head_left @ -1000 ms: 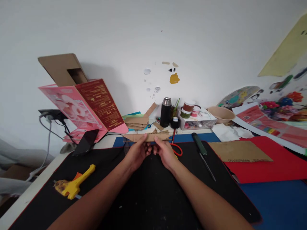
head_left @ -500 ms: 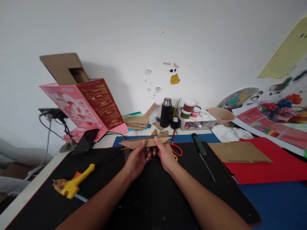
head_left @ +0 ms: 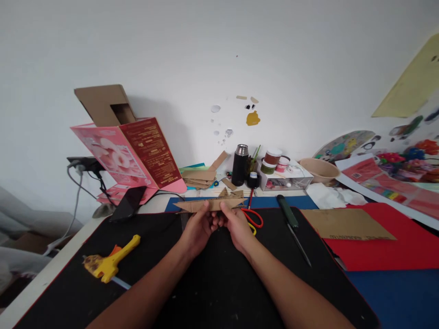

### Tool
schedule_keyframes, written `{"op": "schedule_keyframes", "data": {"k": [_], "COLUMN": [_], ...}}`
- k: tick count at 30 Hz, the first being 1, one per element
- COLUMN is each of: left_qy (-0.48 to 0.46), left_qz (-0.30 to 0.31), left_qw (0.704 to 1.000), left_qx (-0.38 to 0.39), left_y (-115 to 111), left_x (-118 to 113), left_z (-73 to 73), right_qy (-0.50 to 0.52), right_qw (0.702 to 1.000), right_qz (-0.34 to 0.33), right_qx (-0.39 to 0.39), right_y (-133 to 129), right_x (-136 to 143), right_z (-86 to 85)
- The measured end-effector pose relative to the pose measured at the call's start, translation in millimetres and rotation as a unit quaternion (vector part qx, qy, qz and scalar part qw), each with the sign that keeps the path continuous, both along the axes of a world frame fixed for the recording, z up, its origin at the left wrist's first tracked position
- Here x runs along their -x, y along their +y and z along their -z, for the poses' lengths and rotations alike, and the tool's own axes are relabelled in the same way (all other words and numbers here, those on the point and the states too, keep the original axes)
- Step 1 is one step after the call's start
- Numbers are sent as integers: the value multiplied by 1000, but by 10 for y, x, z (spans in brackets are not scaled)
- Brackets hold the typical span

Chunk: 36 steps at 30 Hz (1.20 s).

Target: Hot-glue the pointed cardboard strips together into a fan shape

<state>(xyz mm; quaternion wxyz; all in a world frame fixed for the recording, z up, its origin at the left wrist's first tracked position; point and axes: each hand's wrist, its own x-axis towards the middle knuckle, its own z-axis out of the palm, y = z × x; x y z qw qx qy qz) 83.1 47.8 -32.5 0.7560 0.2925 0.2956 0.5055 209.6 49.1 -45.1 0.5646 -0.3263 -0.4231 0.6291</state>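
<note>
A long, pointed cardboard piece [head_left: 190, 206] is held level above the far part of the black mat [head_left: 219, 283]. My left hand [head_left: 199, 227] grips its lower edge near the middle, thumb on the front face. Just to the right, my right hand [head_left: 235, 223] pinches the same piece, its thumb also in front. The curled fingers of both hands nearly meet beneath it. Small pointed cardboard flaps [head_left: 224, 193] stick up behind the right half. Scissors [head_left: 254, 218] with red and yellow handles lie beside my right hand, partly hidden.
A yellow glue gun [head_left: 111, 262] lies at the left, near a dark phone [head_left: 127, 204]. On the right are a green-handled knife [head_left: 288, 211] and a cardboard sheet [head_left: 346, 224] on red paper [head_left: 387, 246]. A black bottle [head_left: 240, 165] and paint jars [head_left: 273, 156] stand behind.
The view has shifted slightly, so the whole scene sits a little lower and farther right. Both hands keep their hold on the cardboard piece, which looks slightly more level.
</note>
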Motion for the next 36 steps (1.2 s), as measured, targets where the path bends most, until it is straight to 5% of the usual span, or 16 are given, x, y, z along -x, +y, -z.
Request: {"op": "schedule_keyframes", "data": {"k": [12,27,36], "left_qy": [-52,-72,-64], "left_qz": [-81,-112,-80], "left_qw": [993,989,992], "left_qx": [68,60,78], "left_y": [17,62,52], "left_x": [8,34,18], "left_z": [-36,39,71], "right_qy": [-42,16,6], "right_qw": [995,1000,999], "right_qz": [91,5,38], "right_qx": [3,-3,-11], "right_y": [25,17,33], "right_x": [-42,-34,-52], "right_z": [7,9,-4]}}
